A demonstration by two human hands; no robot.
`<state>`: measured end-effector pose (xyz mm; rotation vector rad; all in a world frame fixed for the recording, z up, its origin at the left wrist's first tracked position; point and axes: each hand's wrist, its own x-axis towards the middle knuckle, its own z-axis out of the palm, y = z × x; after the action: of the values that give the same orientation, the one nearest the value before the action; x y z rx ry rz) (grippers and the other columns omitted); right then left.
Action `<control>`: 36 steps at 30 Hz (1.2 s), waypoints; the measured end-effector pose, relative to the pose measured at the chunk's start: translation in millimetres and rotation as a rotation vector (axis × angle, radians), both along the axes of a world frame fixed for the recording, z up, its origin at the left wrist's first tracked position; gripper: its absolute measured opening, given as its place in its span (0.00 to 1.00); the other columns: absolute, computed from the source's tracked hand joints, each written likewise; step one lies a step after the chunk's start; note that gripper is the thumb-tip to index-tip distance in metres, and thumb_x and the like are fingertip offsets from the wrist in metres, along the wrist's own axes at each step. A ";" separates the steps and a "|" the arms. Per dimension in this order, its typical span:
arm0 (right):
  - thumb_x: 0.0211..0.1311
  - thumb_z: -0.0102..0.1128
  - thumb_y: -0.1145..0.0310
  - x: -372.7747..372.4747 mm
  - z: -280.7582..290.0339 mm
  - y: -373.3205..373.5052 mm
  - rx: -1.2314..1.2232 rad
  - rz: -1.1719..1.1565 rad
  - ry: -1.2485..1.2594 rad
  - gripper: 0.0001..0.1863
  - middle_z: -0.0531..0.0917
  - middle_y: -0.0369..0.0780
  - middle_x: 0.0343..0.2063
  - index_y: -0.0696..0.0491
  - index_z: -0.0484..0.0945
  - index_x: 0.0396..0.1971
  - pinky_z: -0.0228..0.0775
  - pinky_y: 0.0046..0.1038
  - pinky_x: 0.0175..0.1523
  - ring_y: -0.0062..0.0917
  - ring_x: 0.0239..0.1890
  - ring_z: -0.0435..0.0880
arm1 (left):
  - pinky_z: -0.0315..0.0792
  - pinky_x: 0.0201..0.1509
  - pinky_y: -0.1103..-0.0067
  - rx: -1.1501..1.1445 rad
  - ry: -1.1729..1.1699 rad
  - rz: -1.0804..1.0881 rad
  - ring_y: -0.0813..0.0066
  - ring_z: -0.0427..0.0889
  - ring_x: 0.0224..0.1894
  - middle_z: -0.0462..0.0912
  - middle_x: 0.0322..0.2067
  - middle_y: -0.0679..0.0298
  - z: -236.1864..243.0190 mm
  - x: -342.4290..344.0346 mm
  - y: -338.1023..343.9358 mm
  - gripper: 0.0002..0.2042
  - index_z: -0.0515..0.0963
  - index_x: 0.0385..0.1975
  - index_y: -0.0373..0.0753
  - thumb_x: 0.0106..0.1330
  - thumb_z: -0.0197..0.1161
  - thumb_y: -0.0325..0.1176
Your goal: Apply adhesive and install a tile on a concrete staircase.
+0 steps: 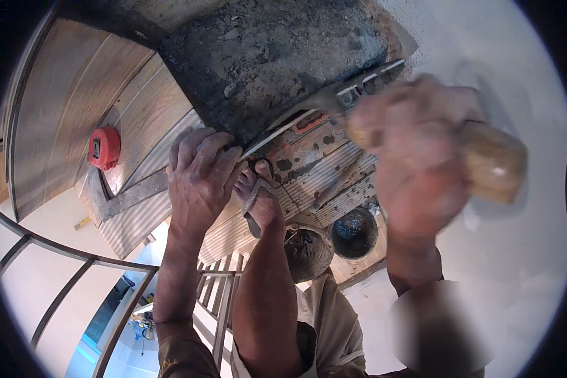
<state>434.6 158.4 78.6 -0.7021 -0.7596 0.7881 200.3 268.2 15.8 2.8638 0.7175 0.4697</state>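
Note:
My left hand (198, 167) bends its fingers over the pale upper edge of a tile strip (277, 131) along the front of the step; the fingertips are partly hidden. My right hand (416, 151), smeared by motion, is wrapped round the wooden handle (494, 162) of what looks like a trowel, its blurred blade reaching left over the edge. Beyond both hands lies a bed of rough grey mortar (283, 57). A metal square (138, 198) runs up to my left hand from the left, near a red tape measure (104, 148).
My sandalled foot (261, 195) stands on ribbed, mortar-spotted stair tiles (346, 167). Below to the right are a mortar-coated bucket (309, 255) and a black bucket (354, 234). A metal railing (63, 242) curves along the left, and a white wall (510, 252) rises at right.

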 end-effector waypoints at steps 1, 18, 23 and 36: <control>0.66 0.56 0.70 -6.8 -5.6 5.6 -0.093 -0.098 -0.338 0.09 0.77 0.39 0.34 0.54 0.68 0.42 0.74 0.33 0.45 0.26 0.37 0.78 | 0.69 0.61 0.60 -0.016 -0.009 -0.007 0.62 0.76 0.54 0.81 0.42 0.67 0.5 3.8 1.1 0.13 0.84 0.36 0.44 0.51 0.73 0.35; 0.56 0.62 0.81 -35.0 -16.9 26.2 -0.192 -0.355 -0.530 0.08 0.80 0.41 0.34 0.58 0.75 0.36 0.75 0.23 0.34 0.24 0.32 0.81 | 0.73 0.54 0.63 -0.020 -0.057 -0.011 0.60 0.78 0.52 0.83 0.39 0.68 -6.2 4.3 -1.1 0.10 0.84 0.30 0.43 0.50 0.73 0.37; 0.57 0.60 0.83 -21.2 -13.4 12.8 -0.089 -0.122 0.001 0.12 0.79 0.42 0.30 0.58 0.71 0.39 0.76 0.25 0.34 0.24 0.30 0.79 | 0.73 0.53 0.64 -0.018 -0.064 -0.010 0.61 0.77 0.53 0.82 0.39 0.69 -4.1 1.5 0.5 0.10 0.83 0.31 0.43 0.51 0.73 0.38; 0.60 0.65 0.74 -13.9 0.4 14.6 -0.127 -0.308 -0.356 0.11 0.79 0.41 0.30 0.54 0.69 0.36 0.74 0.27 0.35 0.25 0.28 0.78 | 0.72 0.62 0.59 -0.043 -0.085 0.010 0.61 0.78 0.54 0.83 0.39 0.66 -13.3 0.1 -0.6 0.10 0.83 0.32 0.42 0.51 0.72 0.35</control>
<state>420.7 173.1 78.9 -1.0634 -0.8987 0.4367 200.3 267.6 2.5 2.7831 0.7189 0.5672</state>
